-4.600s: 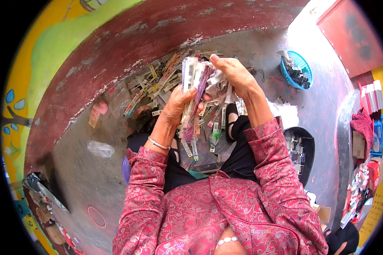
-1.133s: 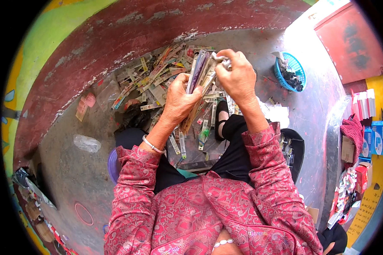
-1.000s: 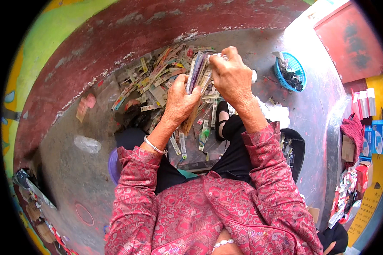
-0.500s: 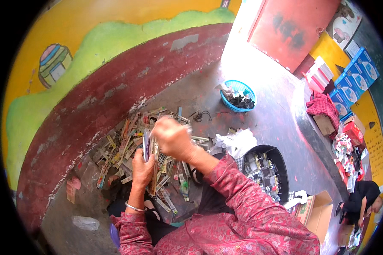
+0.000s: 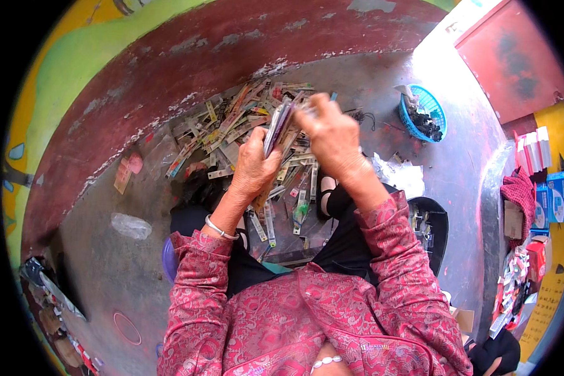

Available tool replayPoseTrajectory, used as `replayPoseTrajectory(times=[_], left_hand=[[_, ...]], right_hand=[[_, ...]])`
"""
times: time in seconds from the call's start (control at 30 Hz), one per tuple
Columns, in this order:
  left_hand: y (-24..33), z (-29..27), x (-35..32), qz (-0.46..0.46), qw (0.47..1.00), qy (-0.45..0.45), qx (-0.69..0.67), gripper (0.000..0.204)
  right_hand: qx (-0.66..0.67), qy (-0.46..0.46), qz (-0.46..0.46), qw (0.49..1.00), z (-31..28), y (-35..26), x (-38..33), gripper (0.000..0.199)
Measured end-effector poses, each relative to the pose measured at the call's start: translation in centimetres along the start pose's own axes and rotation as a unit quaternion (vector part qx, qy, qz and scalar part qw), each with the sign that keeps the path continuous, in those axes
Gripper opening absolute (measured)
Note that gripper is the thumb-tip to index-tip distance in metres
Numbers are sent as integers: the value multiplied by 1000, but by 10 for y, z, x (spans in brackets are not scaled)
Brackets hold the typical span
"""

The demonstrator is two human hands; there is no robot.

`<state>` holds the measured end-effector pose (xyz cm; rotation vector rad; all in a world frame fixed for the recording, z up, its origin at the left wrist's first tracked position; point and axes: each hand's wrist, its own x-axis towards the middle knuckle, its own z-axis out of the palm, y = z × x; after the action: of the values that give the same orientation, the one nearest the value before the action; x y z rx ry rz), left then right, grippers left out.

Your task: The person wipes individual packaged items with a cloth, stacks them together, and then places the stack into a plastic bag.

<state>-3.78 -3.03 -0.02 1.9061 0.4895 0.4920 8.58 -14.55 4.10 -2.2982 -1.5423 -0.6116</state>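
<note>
My left hand (image 5: 257, 164) is closed round a stack of long, narrow flat strips (image 5: 277, 126) with white and purple edges, held upright and tilted a little to the right. My right hand (image 5: 333, 135) is at the stack's right side, fingers curled in toward its upper end. The fingertips are blurred, and a small pale thing at them is too smeared to name. Beyond and below both hands, a loose pile of similar printed strips (image 5: 235, 122) lies on the floor between my feet and the wall.
A blue plastic basket (image 5: 442, 106) with dark scraps stands at the far right. White crumpled plastic (image 5: 400, 177) and a black tub (image 5: 440, 235) of small items are by my right leg. A clear plastic bag (image 5: 131, 226) lies left; boxes (image 5: 558, 194) line the right wall.
The view has turned, shifting the scene. The left hand still grips its stack of strips. My right hand was raised and blurred above the stack; now it is lower, at the stack's right side.
</note>
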Motion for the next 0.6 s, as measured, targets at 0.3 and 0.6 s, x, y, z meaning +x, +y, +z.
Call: replayPoseTrajectory(times=[0.3, 0.6], left_hand=[[-9, 9, 10, -121, 968, -79, -207, 19], [-1, 8, 6, -102, 970, -35, -220, 18]], right_hand=[[114, 173, 148, 967, -18, 20, 8, 21], [111, -9, 25, 993, -1, -5, 0, 25]])
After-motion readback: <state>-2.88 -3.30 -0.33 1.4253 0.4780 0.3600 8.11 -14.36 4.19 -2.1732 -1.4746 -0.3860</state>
